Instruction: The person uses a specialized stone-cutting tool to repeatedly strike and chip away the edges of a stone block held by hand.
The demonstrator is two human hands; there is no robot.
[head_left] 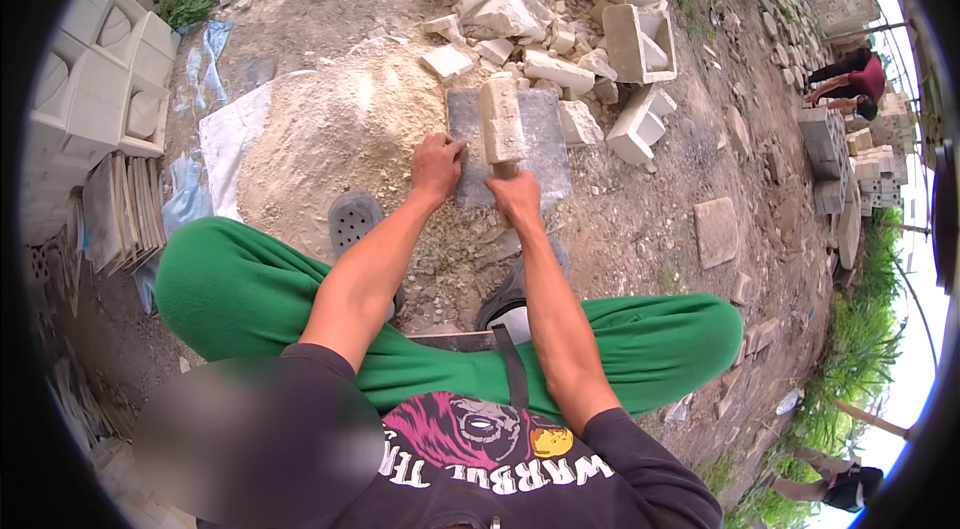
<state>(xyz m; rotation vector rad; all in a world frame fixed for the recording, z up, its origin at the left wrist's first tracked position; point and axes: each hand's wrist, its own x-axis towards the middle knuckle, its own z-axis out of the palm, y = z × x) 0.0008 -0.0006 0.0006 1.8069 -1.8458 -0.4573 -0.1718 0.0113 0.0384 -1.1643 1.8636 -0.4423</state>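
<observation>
We sit low in green trousers [240, 294] on bare ground. Our right hand [517, 197] grips the handle of a blocky, dust-caked mallet [501, 121] whose head lies on a flat grey slab [545, 144]. Our left hand [437, 165] rests on the slab's left edge. A sand heap [335, 134] lies just left of it, and broken pale blocks [560, 69] are piled beyond its far edge.

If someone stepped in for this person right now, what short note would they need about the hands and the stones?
Left hand: flat on the left edge of the grey slab, steadying it.
Right hand: closed on the handle of a mallet with a pale block head, resting on the slab.
Sand pile lies left of the slab; broken pale blocks lie behind it.
Done or left: cannot tell.
</observation>
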